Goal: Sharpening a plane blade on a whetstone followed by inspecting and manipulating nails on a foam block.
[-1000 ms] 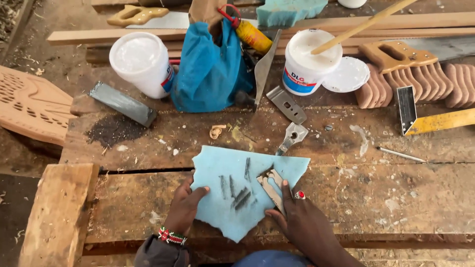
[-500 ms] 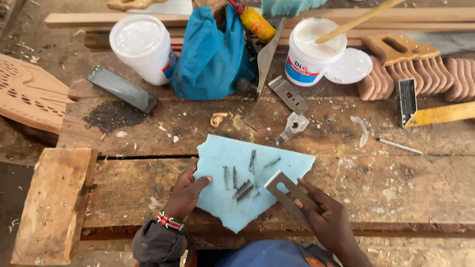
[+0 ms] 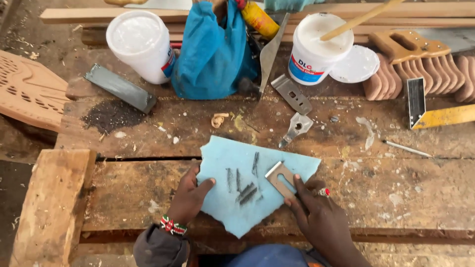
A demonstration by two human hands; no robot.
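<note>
Shifted left, right hand (image 3: 316,217) presses blade (image 3: 280,178); left hand (image 3: 190,195) flat on sandpaper (image 3: 247,207).

A rough wooden workbench (image 3: 148,193) fills the view, seen from above in even daylight. Its planks are worn, stained and scattered with shavings and a patch of dark dust (image 3: 111,114). A dark gap (image 3: 143,158) runs between two planks. A pale wooden block (image 3: 49,207) lies along the left edge. Long boards (image 3: 99,15) cross the top of the view. At far left, a carved, pierced wooden panel (image 3: 24,89) rests partly off the bench, over dusty ground (image 3: 20,29) littered with wood chips.
</note>
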